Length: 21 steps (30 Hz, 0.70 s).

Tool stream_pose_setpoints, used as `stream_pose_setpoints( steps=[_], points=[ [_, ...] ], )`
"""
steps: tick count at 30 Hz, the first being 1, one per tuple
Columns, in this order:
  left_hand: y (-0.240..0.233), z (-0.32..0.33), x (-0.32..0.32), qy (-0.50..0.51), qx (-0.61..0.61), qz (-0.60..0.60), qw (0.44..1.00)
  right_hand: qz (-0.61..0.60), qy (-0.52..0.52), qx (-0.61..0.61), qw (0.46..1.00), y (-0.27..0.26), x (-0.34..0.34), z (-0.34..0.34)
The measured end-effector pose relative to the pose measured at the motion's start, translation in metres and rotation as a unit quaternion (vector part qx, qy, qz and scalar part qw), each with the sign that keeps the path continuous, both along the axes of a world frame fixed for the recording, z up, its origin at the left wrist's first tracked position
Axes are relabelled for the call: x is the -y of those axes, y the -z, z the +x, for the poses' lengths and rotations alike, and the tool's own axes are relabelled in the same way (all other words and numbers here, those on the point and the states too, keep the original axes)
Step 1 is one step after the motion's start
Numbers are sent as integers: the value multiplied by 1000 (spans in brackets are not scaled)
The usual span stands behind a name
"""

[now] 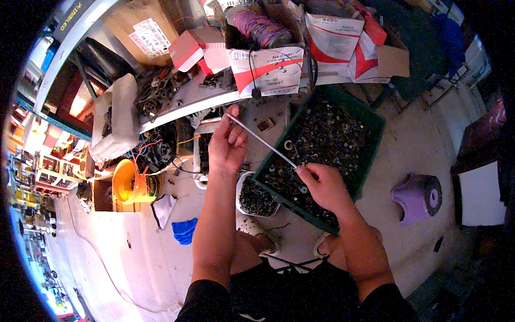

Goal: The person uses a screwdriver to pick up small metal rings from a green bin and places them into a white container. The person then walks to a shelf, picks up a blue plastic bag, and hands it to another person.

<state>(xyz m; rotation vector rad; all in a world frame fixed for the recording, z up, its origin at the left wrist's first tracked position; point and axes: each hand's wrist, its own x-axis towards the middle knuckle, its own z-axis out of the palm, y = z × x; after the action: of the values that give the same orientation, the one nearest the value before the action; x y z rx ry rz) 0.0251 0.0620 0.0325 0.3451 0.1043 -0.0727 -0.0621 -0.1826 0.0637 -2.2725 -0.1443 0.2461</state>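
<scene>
My right hand (325, 186) grips one end of a thin, straight metal rod (263, 141). The rod slants up to my left hand (228, 141), whose thumb and fingertips hold its other end. Below the right hand lies a large green plastic crate (368, 157), filled with a dark mix of small metal hardware, washers among it. Beside the crate's near left corner, a white tub (260, 214) holds many small screw-like pieces. Part of the tub is hidden by the crate and my left forearm.
A metal shelf edge (189, 108) crosses ahead, bearing an open carton (267, 72) with a spool of twisted wire (261, 28). A yellow bucket (125, 181) and a blue cloth (185, 231) are at left. A purple stool (414, 199) stands at right.
</scene>
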Motion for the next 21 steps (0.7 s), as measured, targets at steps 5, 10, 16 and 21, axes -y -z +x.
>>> stream_pose_setpoints(
  steps=[5, 10, 16, 21],
  points=[
    [4, 0, -11, -2, 56, 6, 998, 0, -27, 15, 1000, 1, 6, 0],
    [2, -2, -13, -1, 103, 13, 995, -22, -39, 6, 999, 3, 10, 3],
    [5, 0, -16, -14, 87, 26, 996, -33, -40, 33, 998, 9, 13, 4],
    [5, -1, -14, -37, 78, 70, 994, -40, -41, 45, 997, 7, 13, 4]
  ],
)
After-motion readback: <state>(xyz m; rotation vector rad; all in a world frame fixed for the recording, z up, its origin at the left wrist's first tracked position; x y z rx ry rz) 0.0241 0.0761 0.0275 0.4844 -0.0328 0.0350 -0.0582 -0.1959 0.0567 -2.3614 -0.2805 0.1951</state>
